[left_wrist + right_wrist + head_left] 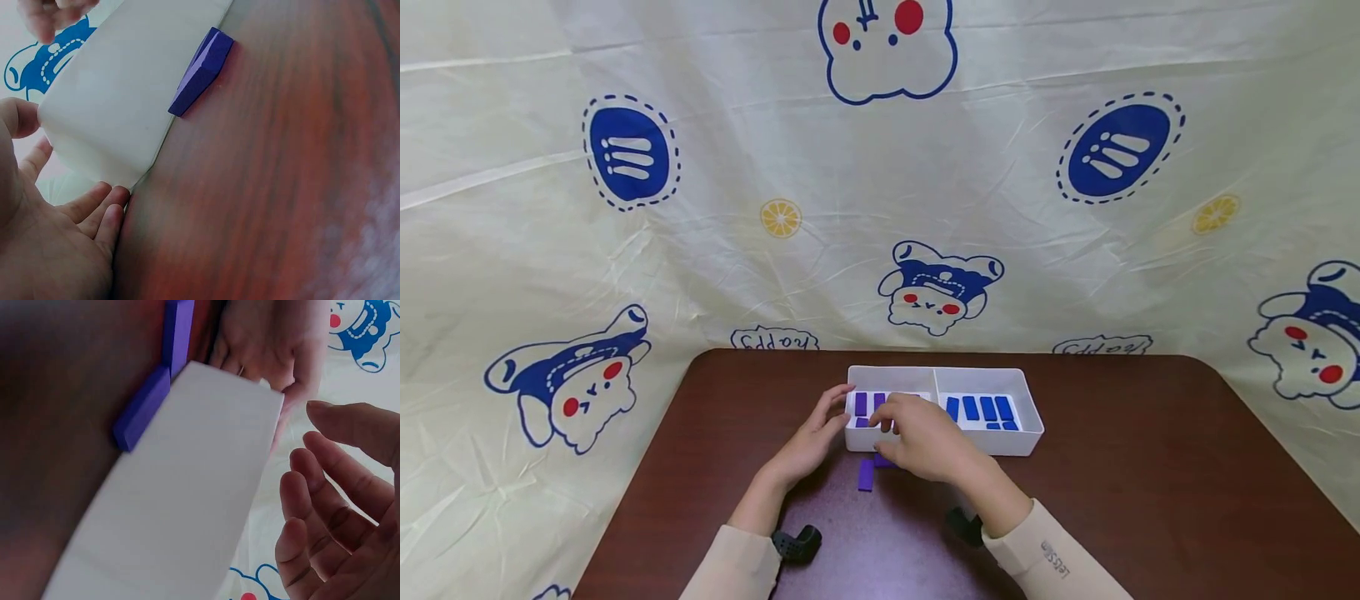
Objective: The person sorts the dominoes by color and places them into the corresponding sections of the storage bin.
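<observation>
A white two-compartment box [1000, 443] sits on the table. My left hand [805, 450] rests against its left end; in the left wrist view the thumb is at the rim corner and the other fingers touch the wall lower down. Over the left compartment hovers my right hand [925, 433]. Its thumb and loosely bent fingers [300, 494] stand apart, with nothing seen between them in the right wrist view. Purple blocks [861, 404] lie in the left compartment, partly hidden by the right hand. Two more purple blocks [866, 475] lie on the table by the box's front wall.
Several blue blocks [988, 408] lie in the right compartment. The dark brown table [1120, 467] extends to both sides and towards me. A pale printed cloth [715, 275] hangs behind its far edge.
</observation>
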`<state>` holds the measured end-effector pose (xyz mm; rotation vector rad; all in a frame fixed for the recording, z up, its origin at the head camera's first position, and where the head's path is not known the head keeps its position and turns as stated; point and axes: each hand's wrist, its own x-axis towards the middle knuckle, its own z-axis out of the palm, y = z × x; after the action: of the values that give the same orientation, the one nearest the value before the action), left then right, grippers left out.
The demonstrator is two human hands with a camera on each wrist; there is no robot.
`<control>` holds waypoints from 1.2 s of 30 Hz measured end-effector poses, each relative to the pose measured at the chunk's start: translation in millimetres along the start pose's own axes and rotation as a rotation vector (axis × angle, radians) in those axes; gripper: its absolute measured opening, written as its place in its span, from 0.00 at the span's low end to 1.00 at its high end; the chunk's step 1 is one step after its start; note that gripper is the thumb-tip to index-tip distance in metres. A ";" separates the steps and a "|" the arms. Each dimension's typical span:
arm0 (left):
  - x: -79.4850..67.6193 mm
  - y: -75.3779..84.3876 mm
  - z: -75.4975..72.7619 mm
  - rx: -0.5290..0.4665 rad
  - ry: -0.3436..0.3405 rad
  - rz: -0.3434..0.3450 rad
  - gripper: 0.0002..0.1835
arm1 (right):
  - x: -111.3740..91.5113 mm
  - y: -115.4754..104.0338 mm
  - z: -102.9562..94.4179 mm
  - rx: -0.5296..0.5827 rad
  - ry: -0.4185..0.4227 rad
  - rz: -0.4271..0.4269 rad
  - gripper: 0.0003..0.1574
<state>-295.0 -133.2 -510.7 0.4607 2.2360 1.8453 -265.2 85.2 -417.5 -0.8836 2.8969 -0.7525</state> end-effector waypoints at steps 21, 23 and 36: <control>1.0 -3.8 2.1 -0.005 0.005 -0.004 0.25 | -17.9 9.0 45.5 -0.069 -0.099 -0.012 0.26; 0.9 -3.0 2.4 0.002 0.005 -0.005 0.26 | -18.1 9.3 47.4 -0.071 -0.114 0.001 0.27; 0.6 1.1 -0.6 0.019 0.019 -0.016 0.26 | -14.3 9.3 51.0 -0.125 -0.136 0.025 0.27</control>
<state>-295.7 -133.3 -509.5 0.4288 2.2642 1.8296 -250.0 77.0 -468.5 -0.8712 2.8537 -0.4925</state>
